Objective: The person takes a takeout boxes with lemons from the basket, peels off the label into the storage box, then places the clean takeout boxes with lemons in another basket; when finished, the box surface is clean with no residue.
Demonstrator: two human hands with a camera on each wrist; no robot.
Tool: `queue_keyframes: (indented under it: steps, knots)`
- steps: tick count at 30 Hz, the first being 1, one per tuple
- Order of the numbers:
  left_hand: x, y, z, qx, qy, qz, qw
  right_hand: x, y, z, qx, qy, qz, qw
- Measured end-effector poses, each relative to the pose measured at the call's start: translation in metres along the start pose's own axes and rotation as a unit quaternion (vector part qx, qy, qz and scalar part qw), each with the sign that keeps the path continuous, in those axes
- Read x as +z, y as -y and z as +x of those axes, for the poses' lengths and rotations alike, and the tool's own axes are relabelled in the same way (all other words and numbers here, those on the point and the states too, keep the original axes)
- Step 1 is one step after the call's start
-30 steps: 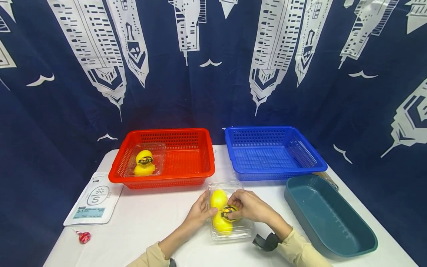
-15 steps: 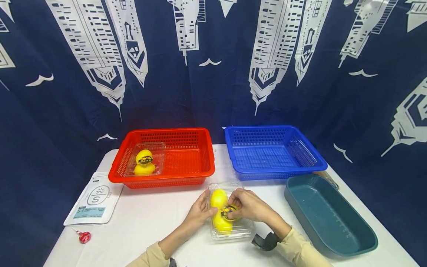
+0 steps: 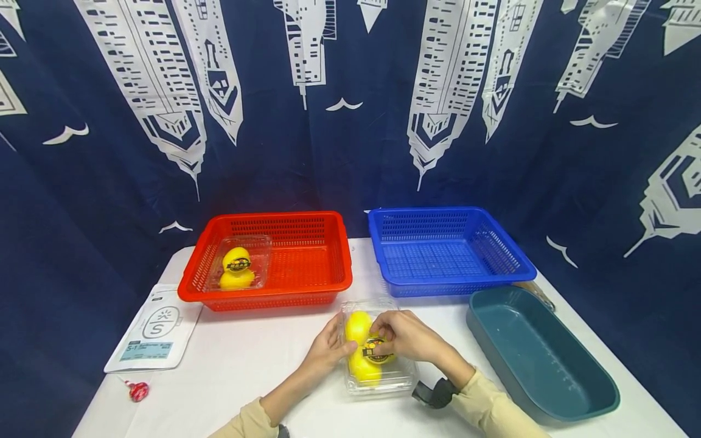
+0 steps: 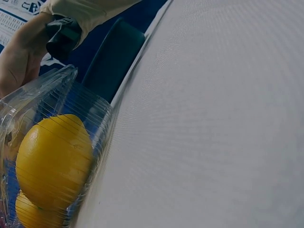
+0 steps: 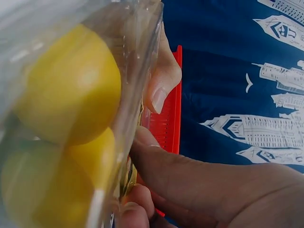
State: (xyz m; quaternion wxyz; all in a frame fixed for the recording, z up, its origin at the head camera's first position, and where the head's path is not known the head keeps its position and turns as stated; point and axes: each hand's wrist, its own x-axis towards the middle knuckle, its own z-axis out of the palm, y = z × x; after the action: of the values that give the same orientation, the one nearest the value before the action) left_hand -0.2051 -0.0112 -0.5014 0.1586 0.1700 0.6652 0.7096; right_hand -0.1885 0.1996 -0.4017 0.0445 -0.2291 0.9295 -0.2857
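A clear plastic clamshell box (image 3: 383, 385) with yellow lemons (image 3: 358, 326) inside is before me, its lid down. My left hand (image 3: 327, 348) grips its left side, thumb over the lid's edge. On the lid is a round black-and-gold sticker (image 3: 368, 352), partly hidden by my right hand (image 3: 412, 338), whose thumb and curled fingers pinch at it. The right wrist view shows the thumb (image 5: 161, 159) and fingertips close together at the lid. In the left wrist view, a lemon (image 4: 54, 159) shows through the box's ribbed side.
A red basket (image 3: 274, 297) at back left holds another box of lemons (image 3: 237, 280) with a similar sticker. A blue basket (image 3: 460, 282) stands at back right, a dark green basin (image 3: 537, 347) in front of it. A white pouch (image 3: 150, 331) and red lollipop (image 3: 138, 391) lie left.
My right thumb and fingers have shifted slightly on the sticker. The left hand and the box stay in place.
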Motion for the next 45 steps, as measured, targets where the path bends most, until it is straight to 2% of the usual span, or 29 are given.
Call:
queue_keyframes:
  steps: [8,20,28,39,45]
  knots:
    - [-0.001,-0.001,0.001,0.001,0.004,0.000,1.0000,-0.001,0.004,0.002,0.016,0.000,-0.010,1.000]
    - [0.000,-0.004,0.001,-0.002,-0.002,-0.001,1.0000,-0.001,0.003,0.007,-0.020,0.006,-0.022,1.000]
    - [-0.001,-0.004,0.000,-0.003,-0.008,0.010,0.9999,0.009,0.004,0.007,-0.019,-0.019,-0.053,0.998]
    - [0.000,-0.002,0.001,-0.006,-0.005,-0.003,1.0000,0.013,0.005,0.005,-0.036,-0.040,-0.075,0.996]
    - [-0.001,-0.001,0.000,-0.005,-0.004,-0.004,1.0000,0.010,0.005,0.003,-0.018,-0.033,-0.049,0.998]
